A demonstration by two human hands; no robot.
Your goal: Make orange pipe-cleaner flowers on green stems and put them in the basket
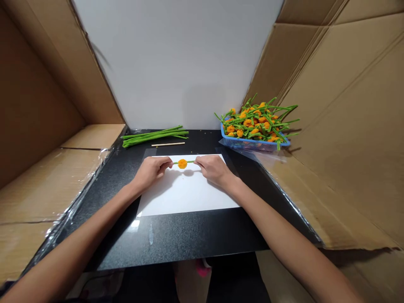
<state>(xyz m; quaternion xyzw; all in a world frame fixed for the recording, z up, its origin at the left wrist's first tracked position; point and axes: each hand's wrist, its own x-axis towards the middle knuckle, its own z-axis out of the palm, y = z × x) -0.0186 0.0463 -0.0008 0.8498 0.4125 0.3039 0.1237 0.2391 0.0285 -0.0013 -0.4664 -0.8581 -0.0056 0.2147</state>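
Observation:
An orange fuzzy flower-like piece (182, 163) is held over the white sheet (189, 193), between my two hands. A green fuzzy stem (191, 161) runs out from both sides of it. My left hand (154, 169) pinches the stem's left end, and my right hand (212, 167) pinches its right end. The fingers of both hands are closed. Shadows of the hands and the orange piece fall on the sheet below.
Behind the sheet lie a bundle of green stems (154, 135) and a thin wooden stick (168, 144). At the back right, a blue basket (252, 144) is heaped with orange and green pieces. Cardboard walls (347, 105) flank the black table (189, 240).

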